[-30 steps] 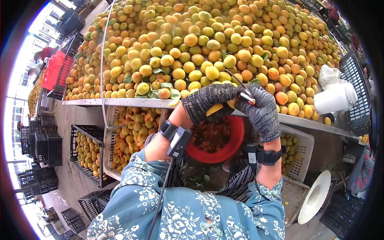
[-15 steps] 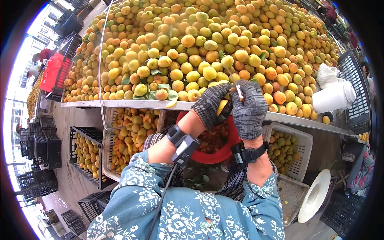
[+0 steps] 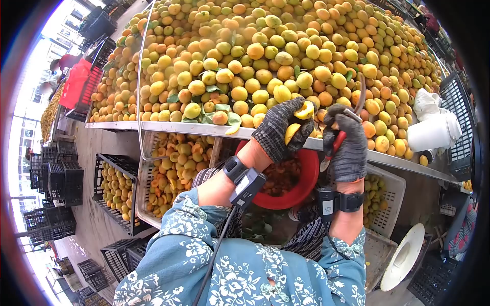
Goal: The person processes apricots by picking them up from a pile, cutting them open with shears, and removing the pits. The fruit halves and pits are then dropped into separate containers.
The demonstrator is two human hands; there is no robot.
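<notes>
My left hand [image 3: 279,130], in a dark grey knitted glove, is closed around an apricot split in two. One cut half [image 3: 304,110] shows at the fingertips and the other half [image 3: 291,133] lies lower against the fingers. To its right, my right hand [image 3: 351,148], gloved the same way, grips a red-handled metal tool [image 3: 339,141] like a pair of shears. A slim curved part of it points up over the fruit; the grip hides much of it. Both hands are at the front edge of a metal table heaped with whole apricots [image 3: 245,74].
Below the edge, between my knees, stands a red tub [image 3: 304,178] with small brownish pieces inside. Crates of apricots [image 3: 178,171] are at left, another pale crate [image 3: 390,204] at right. A white container [image 3: 434,130] lies on the table's right end. A thin metal rod [image 3: 139,86] rises at left.
My hands have moved apart, the right one going right with the tool. The apricot in my left hand now shows as two opened halves. The whole view has shifted slightly.
</notes>
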